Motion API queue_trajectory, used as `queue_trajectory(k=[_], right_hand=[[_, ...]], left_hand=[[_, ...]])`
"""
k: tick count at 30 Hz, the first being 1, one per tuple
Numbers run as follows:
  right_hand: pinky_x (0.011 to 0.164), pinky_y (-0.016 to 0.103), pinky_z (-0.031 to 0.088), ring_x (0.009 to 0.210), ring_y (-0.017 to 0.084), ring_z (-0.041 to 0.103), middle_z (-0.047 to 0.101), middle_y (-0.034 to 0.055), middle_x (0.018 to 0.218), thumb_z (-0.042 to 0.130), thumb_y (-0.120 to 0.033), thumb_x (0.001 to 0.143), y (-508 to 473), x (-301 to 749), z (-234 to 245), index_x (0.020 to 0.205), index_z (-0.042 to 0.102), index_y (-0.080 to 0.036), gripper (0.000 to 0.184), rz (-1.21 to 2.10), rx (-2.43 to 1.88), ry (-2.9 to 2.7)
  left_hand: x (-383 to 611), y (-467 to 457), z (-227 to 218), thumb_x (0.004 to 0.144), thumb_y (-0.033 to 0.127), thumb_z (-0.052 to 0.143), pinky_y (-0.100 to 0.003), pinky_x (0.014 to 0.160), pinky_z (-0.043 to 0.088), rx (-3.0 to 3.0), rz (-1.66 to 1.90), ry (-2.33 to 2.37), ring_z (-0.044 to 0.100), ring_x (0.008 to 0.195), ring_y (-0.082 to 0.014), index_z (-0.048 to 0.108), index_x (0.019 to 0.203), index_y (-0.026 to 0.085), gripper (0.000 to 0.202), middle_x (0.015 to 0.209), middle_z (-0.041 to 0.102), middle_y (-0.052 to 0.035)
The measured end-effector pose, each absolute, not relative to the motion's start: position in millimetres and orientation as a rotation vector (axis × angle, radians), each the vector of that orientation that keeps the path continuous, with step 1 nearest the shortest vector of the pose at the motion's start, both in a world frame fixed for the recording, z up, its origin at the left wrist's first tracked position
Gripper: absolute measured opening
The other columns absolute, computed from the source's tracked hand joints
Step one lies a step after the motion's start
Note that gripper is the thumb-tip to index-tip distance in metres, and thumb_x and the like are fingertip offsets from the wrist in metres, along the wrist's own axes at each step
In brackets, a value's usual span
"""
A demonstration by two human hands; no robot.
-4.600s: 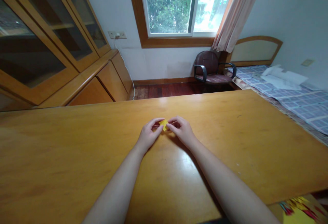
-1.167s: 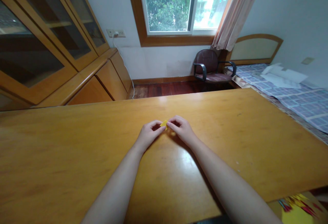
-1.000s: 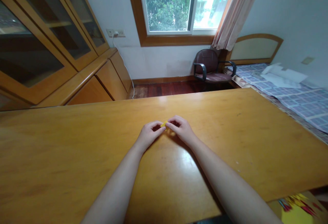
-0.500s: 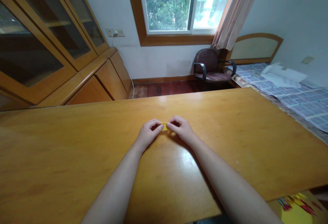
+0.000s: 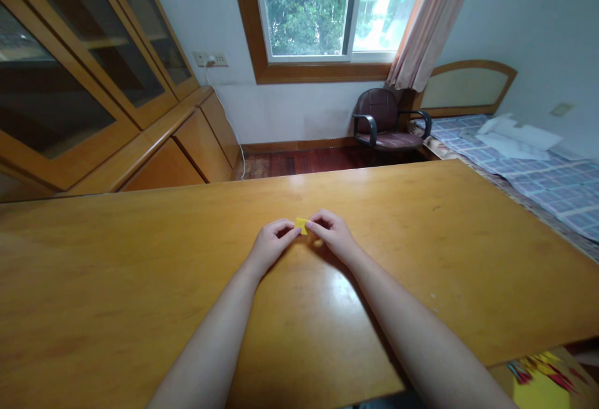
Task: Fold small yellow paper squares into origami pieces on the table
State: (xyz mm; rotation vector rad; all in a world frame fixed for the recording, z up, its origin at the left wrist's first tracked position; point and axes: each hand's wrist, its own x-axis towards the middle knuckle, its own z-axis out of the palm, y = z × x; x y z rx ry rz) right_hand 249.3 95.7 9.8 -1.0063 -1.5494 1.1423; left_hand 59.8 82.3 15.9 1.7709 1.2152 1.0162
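A small piece of yellow paper (image 5: 301, 225) is held between my two hands, just above the wooden table (image 5: 140, 284). My left hand (image 5: 274, 238) pinches its left side between thumb and fingers. On the other side, my right hand (image 5: 331, 232) grips the right edge in the same way. The fingertips cover both ends of the paper, so only its middle shows, tilted a little.
At the lower right, yellow sheets (image 5: 538, 390) and several red and yellow bits lie on a lower surface beside the table. Beyond the table's far edge stand a brown armchair (image 5: 384, 118), a bed (image 5: 552, 184) and a glass-fronted cabinet (image 5: 154, 140).
The yellow paper has tipped up, and more of its face shows above the fingertips. Both hands have stayed nearly in place.
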Motion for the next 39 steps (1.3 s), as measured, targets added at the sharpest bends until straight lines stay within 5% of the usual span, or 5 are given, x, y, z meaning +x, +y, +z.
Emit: queue_trajectory(k=[39], right_hand=[[0.065, 0.025, 0.043, 0.068, 0.014, 0.057, 0.063, 0.0004, 0.071, 0.065, -0.039, 0.083, 97.0, 247.8, 9.1, 0.075, 0.069, -0.016, 0.024, 1.124, -1.015, -1.673]], left_hand=[[59.9, 83.6, 13.4, 0.088, 0.039, 0.058, -0.023, 0.07, 0.044, 1.728, 1.083, 1.273, 0.06, 0.072, -0.0157, 0.067, 0.071, 0.017, 0.028, 0.071, 0.065, -0.0004]])
